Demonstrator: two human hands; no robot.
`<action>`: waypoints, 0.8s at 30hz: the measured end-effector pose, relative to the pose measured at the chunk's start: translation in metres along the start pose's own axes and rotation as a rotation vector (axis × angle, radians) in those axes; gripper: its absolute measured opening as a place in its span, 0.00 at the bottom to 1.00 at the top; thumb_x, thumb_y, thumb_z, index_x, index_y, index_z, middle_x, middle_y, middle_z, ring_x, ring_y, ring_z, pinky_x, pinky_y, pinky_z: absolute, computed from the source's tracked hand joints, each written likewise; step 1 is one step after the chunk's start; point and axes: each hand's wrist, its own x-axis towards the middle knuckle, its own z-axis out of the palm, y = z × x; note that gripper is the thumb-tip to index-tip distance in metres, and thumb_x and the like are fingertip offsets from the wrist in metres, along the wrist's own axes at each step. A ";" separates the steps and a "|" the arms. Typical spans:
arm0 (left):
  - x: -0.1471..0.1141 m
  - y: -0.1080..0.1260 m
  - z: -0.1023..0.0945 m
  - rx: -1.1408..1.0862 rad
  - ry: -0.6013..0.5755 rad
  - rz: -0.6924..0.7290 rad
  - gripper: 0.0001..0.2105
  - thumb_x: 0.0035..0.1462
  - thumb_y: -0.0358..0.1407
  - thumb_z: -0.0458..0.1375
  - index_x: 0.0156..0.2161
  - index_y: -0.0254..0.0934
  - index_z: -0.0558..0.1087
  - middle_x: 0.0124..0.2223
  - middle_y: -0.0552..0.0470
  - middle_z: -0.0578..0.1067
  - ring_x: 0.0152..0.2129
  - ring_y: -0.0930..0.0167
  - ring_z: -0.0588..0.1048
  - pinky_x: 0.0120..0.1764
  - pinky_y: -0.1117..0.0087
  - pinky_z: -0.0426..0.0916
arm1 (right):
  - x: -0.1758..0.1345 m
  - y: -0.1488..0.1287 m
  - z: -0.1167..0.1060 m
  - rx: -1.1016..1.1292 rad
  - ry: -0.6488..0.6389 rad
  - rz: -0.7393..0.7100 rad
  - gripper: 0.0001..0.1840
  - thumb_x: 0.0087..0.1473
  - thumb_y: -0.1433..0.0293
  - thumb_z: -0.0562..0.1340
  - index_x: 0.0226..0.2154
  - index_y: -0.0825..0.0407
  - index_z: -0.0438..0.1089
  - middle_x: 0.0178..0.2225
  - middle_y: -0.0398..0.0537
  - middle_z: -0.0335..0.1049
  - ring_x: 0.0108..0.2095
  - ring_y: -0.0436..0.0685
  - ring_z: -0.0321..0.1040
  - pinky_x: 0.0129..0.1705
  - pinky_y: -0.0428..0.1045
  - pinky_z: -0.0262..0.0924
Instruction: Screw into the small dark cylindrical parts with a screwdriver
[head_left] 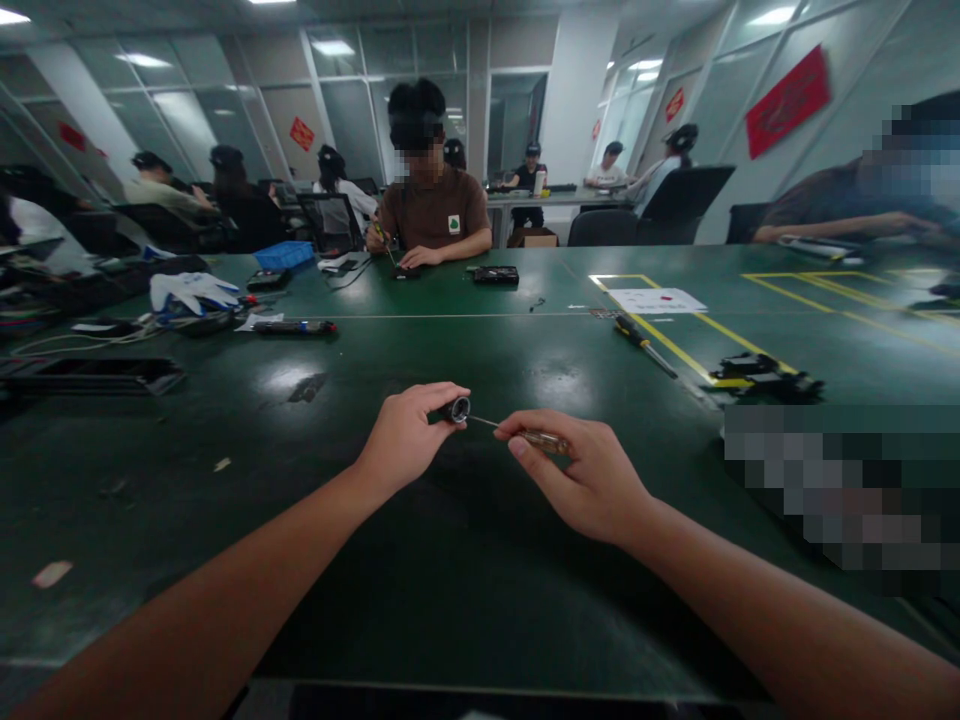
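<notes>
Between the thumb and fingers of my left hand [409,435] is a small black cylindrical part [458,408], its round, ringed open end turned toward the right. My right hand [581,470] is closed around the clear amber handle of a screwdriver [546,440]. The thin metal shaft points left, and its tip is at or just beside the round end of the part; I cannot tell whether it goes inside. Both hands are above the green table [480,600]. My left fingers hide most of the cylinder's body.
A yellow-and-black screwdriver [645,343] and black parts [765,378] lie to the right. White gloves [196,293], a blue basket [285,254], a dark pen-shaped tool [295,327] and a black tray-like casing [94,376] are on the left. A co-worker [433,205] sits opposite.
</notes>
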 end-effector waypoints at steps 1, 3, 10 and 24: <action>0.000 -0.001 0.000 -0.001 0.000 -0.002 0.17 0.53 0.28 0.66 0.48 0.43 0.80 0.50 0.50 0.81 0.49 0.63 0.78 0.55 0.56 0.71 | 0.000 0.000 0.000 0.001 0.003 0.003 0.09 0.64 0.69 0.59 0.43 0.48 0.75 0.39 0.45 0.80 0.35 0.54 0.77 0.40 0.48 0.69; 0.001 -0.003 0.000 -0.005 -0.009 0.001 0.16 0.54 0.28 0.66 0.49 0.42 0.80 0.50 0.50 0.81 0.49 0.63 0.78 0.55 0.56 0.71 | 0.000 0.000 0.000 0.003 -0.002 0.001 0.09 0.64 0.69 0.59 0.44 0.48 0.75 0.39 0.45 0.80 0.36 0.54 0.77 0.40 0.48 0.69; 0.001 -0.007 0.002 -0.011 0.004 0.006 0.16 0.53 0.29 0.66 0.48 0.43 0.80 0.50 0.50 0.81 0.49 0.63 0.78 0.55 0.56 0.72 | 0.000 0.000 0.001 -0.007 -0.009 -0.001 0.09 0.63 0.70 0.59 0.43 0.48 0.74 0.39 0.45 0.81 0.36 0.54 0.77 0.41 0.49 0.69; 0.000 -0.004 0.002 -0.048 -0.017 -0.005 0.16 0.53 0.28 0.67 0.48 0.41 0.80 0.50 0.50 0.81 0.49 0.65 0.78 0.56 0.59 0.71 | 0.000 0.000 0.003 -0.006 -0.040 -0.025 0.10 0.64 0.70 0.59 0.45 0.49 0.74 0.41 0.45 0.80 0.39 0.54 0.77 0.44 0.48 0.68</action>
